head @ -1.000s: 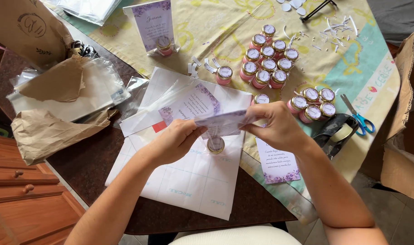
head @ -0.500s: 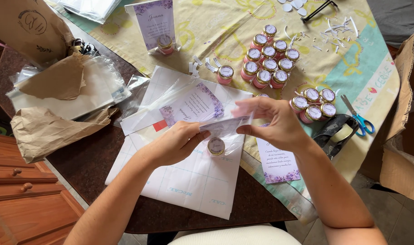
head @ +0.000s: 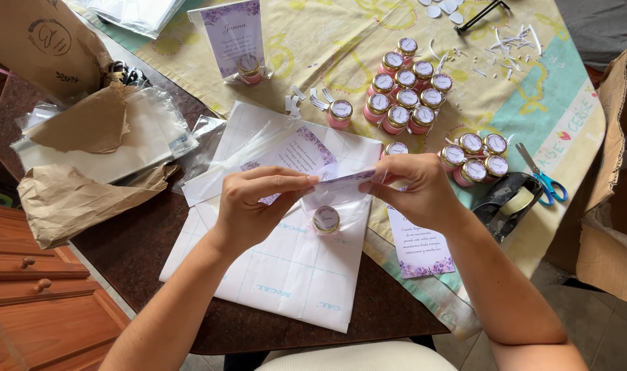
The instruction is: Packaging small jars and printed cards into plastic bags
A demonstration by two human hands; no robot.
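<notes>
Right now both hands are pinching a clear plastic sleeve (head: 337, 189) with a lilac-printed card inside it, holding it just above the near edge of the table (head: 141, 240). The left hand (head: 255, 203) is closing thumb and fingertips on the sleeve's left end, while the right hand (head: 413, 189) is gripping the right end with curled fingers. A small gold-lidded jar (head: 326, 219) is sitting in the lower part of the sleeve, just beneath the hands and over a white backing sheet (head: 286, 268) that is lying across the near edge. A second printed card (head: 423, 240) is lying just right of the sheet, partly under the right wrist. Toward the far edge, a cluster of pink jars (head: 404, 86) with gold lids is standing on the yellow patterned tablecloth (head: 327, 41), and a smaller group of four jars (head: 475, 156) is standing nearer the right hand. Blue-handled scissors (head: 543, 178) and a tape dispenser (head: 509, 199) are lying at the right edge. A finished packet (head: 239, 41) is leaning near the far edge, and crumpled brown paper bags (head: 80, 192) are resting at the left edge beside clear plastic sleeves (head: 148, 141).
</notes>
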